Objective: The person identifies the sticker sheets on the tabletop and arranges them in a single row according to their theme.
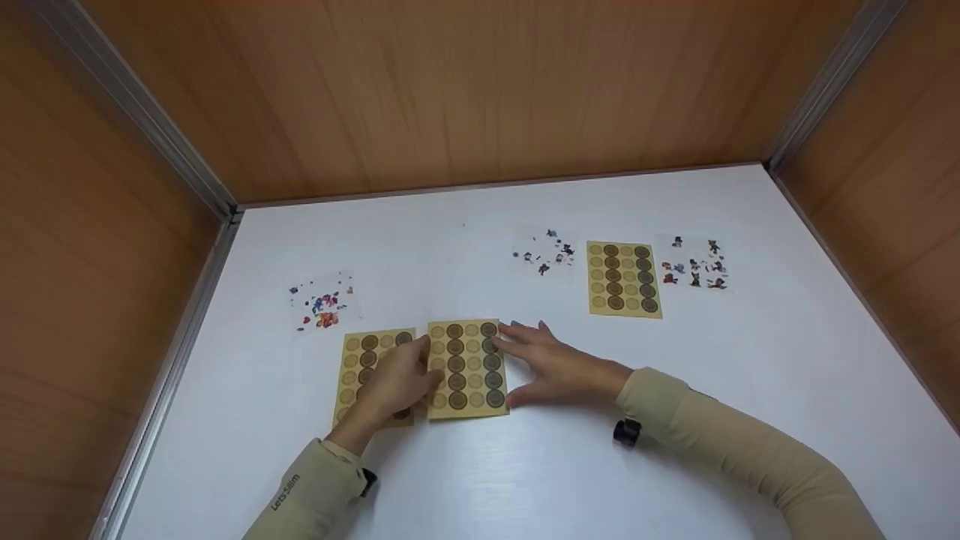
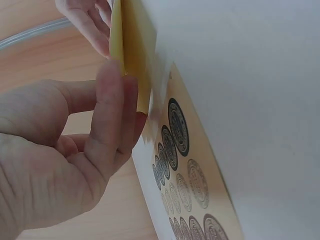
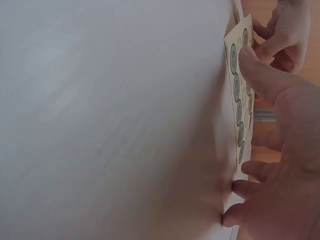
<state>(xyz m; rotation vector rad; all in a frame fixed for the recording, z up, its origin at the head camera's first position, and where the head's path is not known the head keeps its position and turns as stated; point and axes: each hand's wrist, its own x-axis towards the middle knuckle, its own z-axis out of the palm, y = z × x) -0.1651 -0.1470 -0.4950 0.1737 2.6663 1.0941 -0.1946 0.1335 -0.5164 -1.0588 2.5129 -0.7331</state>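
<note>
A yellow sticker sheet (image 1: 465,410) with rows of round seal prints lies in front of me, its columns light and dark by turns. My left hand (image 1: 397,379) pinches its left edge between thumb and fingers, and in the left wrist view that edge of the yellow sheet (image 2: 137,45) stands raised above the white table. My right hand (image 1: 559,367) is spread at the right edge, its thumb over the sheet (image 3: 239,102) in the right wrist view and other fingertips down by the tabletop. Partly under my left forearm and hand lies a second matching sheet (image 1: 351,361).
A third seal sheet (image 1: 630,307) lies farther back on the right. Beside it are two clear sheets with small cartoon figures, one on its left (image 1: 544,255) and one on its right (image 1: 694,262). Another clear sticker sheet (image 1: 324,304) lies at left. Wooden panels (image 1: 480,97) enclose the white table.
</note>
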